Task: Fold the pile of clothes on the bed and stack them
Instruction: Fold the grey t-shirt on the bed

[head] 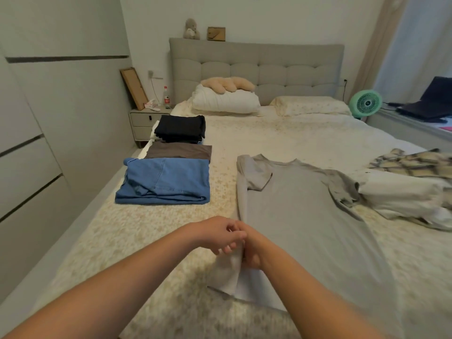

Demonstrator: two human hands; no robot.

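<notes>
Shirt: grey t-shirt (305, 216) spread flat on the bed (281, 133), soft and light, so it will crease where you guide it. Your left hand (220, 232) and right hand (252, 250) meet at its lower left hem, both pinching the cloth. Folded garments (168, 179) lie in a row to the left; unfolded clothes (411, 182) wait right. Bedspread looks soft and yielding.
</notes>
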